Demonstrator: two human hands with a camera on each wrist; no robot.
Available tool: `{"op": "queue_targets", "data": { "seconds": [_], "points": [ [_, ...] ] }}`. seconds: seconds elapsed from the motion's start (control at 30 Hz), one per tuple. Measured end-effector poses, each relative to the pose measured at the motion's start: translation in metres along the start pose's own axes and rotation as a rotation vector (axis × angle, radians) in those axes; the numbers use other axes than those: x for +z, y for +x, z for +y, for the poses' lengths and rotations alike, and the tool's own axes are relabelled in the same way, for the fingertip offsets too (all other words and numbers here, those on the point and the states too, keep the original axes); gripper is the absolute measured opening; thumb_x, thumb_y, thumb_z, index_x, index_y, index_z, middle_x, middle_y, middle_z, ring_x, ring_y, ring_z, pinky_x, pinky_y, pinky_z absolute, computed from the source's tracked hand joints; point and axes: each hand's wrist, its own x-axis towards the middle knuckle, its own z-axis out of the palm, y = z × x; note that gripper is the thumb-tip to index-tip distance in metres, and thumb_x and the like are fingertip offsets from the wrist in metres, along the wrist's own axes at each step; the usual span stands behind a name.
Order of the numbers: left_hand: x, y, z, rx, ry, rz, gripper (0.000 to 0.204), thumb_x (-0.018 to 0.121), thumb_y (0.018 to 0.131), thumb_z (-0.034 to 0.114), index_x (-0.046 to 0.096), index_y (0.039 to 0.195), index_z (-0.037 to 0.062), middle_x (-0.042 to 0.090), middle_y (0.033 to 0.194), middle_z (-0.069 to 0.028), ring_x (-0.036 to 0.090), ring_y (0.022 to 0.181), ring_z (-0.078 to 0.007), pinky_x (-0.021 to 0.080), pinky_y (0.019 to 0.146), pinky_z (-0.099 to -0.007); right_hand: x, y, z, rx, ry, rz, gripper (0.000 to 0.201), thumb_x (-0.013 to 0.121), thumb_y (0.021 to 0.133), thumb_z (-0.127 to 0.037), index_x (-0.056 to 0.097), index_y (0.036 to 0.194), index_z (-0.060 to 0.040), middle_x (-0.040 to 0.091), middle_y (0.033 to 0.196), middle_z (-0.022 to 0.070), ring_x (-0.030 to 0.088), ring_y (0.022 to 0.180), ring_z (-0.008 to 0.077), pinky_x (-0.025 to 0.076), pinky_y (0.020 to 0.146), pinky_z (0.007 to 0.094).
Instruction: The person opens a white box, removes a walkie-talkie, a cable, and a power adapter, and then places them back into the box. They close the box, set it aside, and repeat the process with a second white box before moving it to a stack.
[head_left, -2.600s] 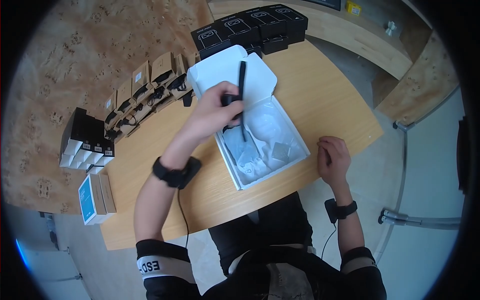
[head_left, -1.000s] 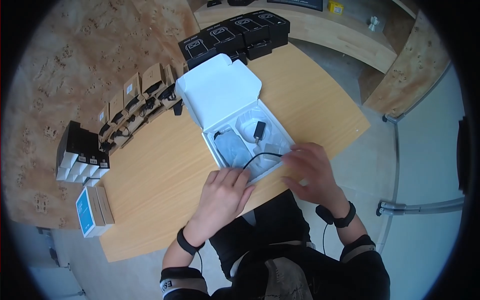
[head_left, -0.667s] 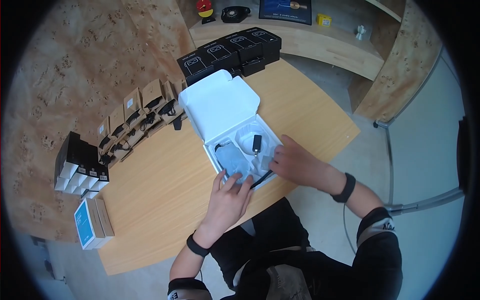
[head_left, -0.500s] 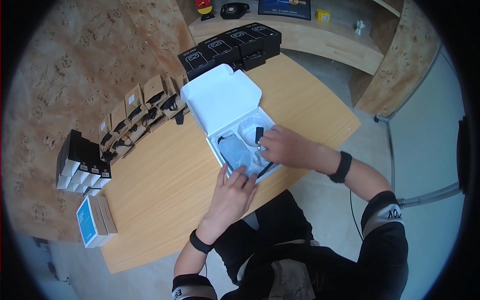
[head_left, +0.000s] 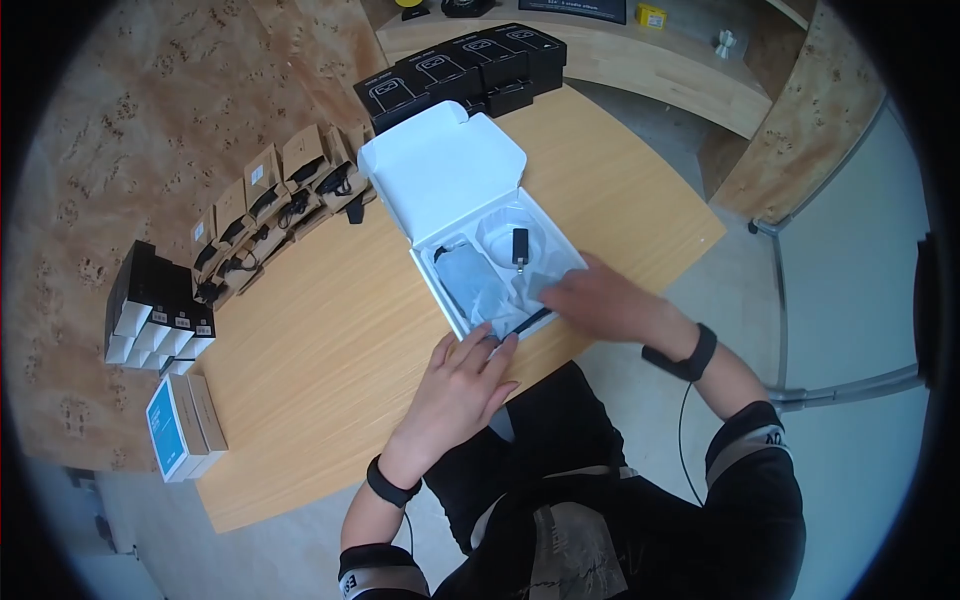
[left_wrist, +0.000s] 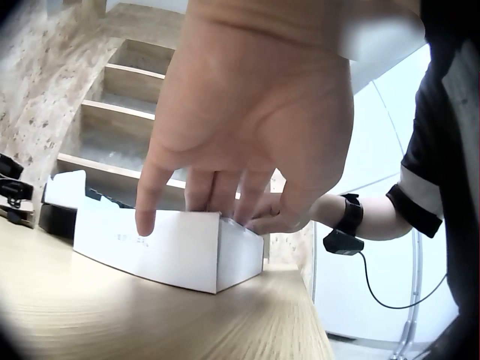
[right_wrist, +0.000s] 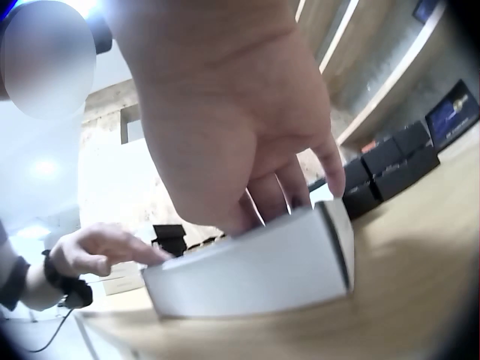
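Note:
An open white box (head_left: 437, 292) lies on the table with its lid folded back. In its left compartment sits an item in a cloudy plastic bag (head_left: 466, 278). A black plug (head_left: 520, 245) with a metal end rests in the right compartment, and a dark strip of cable (head_left: 532, 320) runs along the front wall. My left hand (head_left: 455, 390) lies across the front left corner, fingers spread; the left wrist view shows one finger straight against the outer wall. My right hand (head_left: 605, 300) reaches over the right wall with its fingers extended down inside, tips hidden.
Black boxes (head_left: 460, 75) stand stacked at the table's back edge. Brown cartons with black cables (head_left: 290, 190) line the left edge, beside black-and-white boxes (head_left: 160, 310) and blue-and-white boxes (head_left: 185, 430). A wooden shelf (head_left: 660, 85) stands behind the table.
My right hand, earlier idle at the table's right edge, has come over the box. My left hand has brought the black plug and cable down into the box and moved to its front corner.

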Motion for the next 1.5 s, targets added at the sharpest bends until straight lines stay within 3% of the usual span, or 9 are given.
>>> {"op": "queue_targets", "data": {
  "seconds": [0.17,0.27,0.47,0.57,0.9,1.07,1.13,1.23,1.5],
  "points": [
    [0.004,0.008,-0.001,-0.073,-0.033,-0.096,0.050,0.067,0.095,0.027,0.057,0.138,0.0035,0.066,0.121,-0.0173,0.055,0.130,-0.0311,0.039,0.109,-0.0480,-0.001,-0.012,0.014,-0.007,0.218,0.330,0.017,0.063,0.093,-0.007,0.069,0.109,-0.0095,0.071,0.086,0.0120,0.066,0.095,0.0320,0.044,0.102,0.0450],
    [-0.002,0.003,-0.002,-0.069,-0.045,0.002,0.045,0.068,0.094,0.022,0.060,0.135,0.0038,0.068,0.117,-0.0150,0.056,0.128,-0.0303,0.040,0.109,-0.0472,-0.027,-0.015,0.024,0.279,0.507,0.282,0.021,0.063,0.093,-0.006,0.068,0.113,-0.0086,0.072,0.098,0.0124,0.066,0.104,0.0307,0.039,0.109,0.0474],
    [-0.012,-0.001,0.005,0.007,0.094,0.152,0.026,0.072,0.088,0.012,0.071,0.113,0.0036,0.069,0.114,-0.0102,0.060,0.123,-0.0273,0.042,0.106,-0.0441,0.000,-0.006,0.008,0.005,0.184,-0.014,0.019,0.062,0.094,-0.006,0.067,0.112,-0.0055,0.070,0.109,0.0138,0.064,0.109,0.0300,0.041,0.107,0.0496],
    [-0.022,-0.009,0.003,-0.050,0.047,0.230,0.022,0.073,0.086,0.008,0.072,0.107,0.0030,0.070,0.112,-0.0099,0.064,0.117,-0.0271,0.045,0.103,-0.0436,0.003,-0.006,0.015,0.006,0.218,0.353,0.017,0.067,0.090,-0.007,0.070,0.107,-0.0063,0.070,0.105,0.0134,0.065,0.106,0.0295,0.046,0.103,0.0437],
    [-0.005,-0.008,0.017,-0.138,0.053,0.105,0.041,0.071,0.091,0.020,0.064,0.126,0.0008,0.066,0.120,-0.0152,0.058,0.125,-0.0315,0.043,0.104,-0.0471,-0.029,0.042,0.090,-0.009,0.312,0.209,0.039,0.063,0.098,-0.016,0.057,0.135,-0.0050,0.066,0.122,0.0167,0.065,0.109,0.0325,0.052,0.097,0.0418],
    [0.030,0.003,0.009,-0.139,0.082,0.118,0.037,0.066,0.094,0.019,0.063,0.125,-0.0008,0.067,0.112,-0.0164,0.057,0.126,-0.0295,0.038,0.109,-0.0489,-0.027,0.116,0.141,0.500,0.493,0.101,0.063,0.063,0.099,-0.035,0.042,0.150,-0.0037,0.061,0.134,0.0193,0.064,0.112,0.0287,0.053,0.094,0.0378],
    [0.030,0.001,0.008,-0.157,0.066,0.153,0.032,0.066,0.092,0.015,0.064,0.121,-0.0001,0.068,0.108,-0.0149,0.058,0.125,-0.0283,0.038,0.109,-0.0492,-0.026,0.139,0.141,0.781,0.988,0.074,0.072,0.065,0.098,-0.038,0.037,0.152,0.0009,0.061,0.133,0.0214,0.064,0.114,0.0292,0.055,0.093,0.0379],
    [0.018,-0.010,0.010,-0.128,0.130,0.103,0.029,0.065,0.085,0.005,0.066,0.114,0.0016,0.070,0.102,-0.0119,0.059,0.123,-0.0264,0.037,0.110,-0.0500,0.009,0.170,0.152,0.835,0.990,0.169,0.077,0.066,0.097,-0.040,0.034,0.152,0.0045,0.062,0.130,0.0220,0.064,0.115,0.0290,0.055,0.092,0.0376],
    [0.014,-0.037,0.025,-0.244,0.087,0.062,0.035,0.062,0.078,-0.002,0.066,0.113,0.0021,0.069,0.104,-0.0123,0.057,0.127,-0.0272,0.035,0.113,-0.0522,0.006,0.148,0.101,0.483,1.387,0.131,0.040,0.055,0.103,-0.014,0.051,0.138,0.0047,0.065,0.127,0.0163,0.065,0.113,0.0218,0.053,0.095,0.0343]
  ]
}}
